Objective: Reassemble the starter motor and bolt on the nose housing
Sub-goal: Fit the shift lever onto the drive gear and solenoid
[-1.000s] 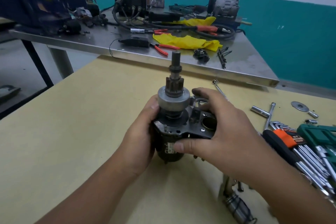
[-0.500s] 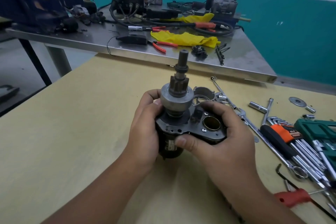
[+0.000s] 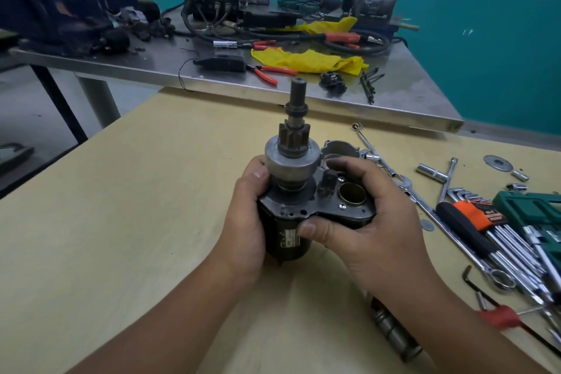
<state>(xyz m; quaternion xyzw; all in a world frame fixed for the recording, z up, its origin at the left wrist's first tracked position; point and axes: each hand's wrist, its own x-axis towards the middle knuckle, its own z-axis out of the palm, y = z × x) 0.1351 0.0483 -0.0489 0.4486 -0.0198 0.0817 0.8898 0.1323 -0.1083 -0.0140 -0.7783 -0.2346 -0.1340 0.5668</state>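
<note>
Gripping the black cylindrical starter motor [image 3: 288,240] upright w/ both hands just above the pale yellow tabletop [image 3: 121,222]: left hand [image 3: 243,222] wraps its body, right hand [image 3: 373,222] curls round the black end plate w/ brass bushing [image 3: 352,193]. Grey metal nose housing [image 3: 341,149] lies on the tabletop just behind the motor, near chrome wrenches [image 3: 394,179].

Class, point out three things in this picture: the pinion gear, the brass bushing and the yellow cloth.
pinion gear [image 3: 290,140], head view, its toothed side.
brass bushing [image 3: 352,193], head view, its inner wall.
yellow cloth [image 3: 312,60], head view, its middle fold.
</note>
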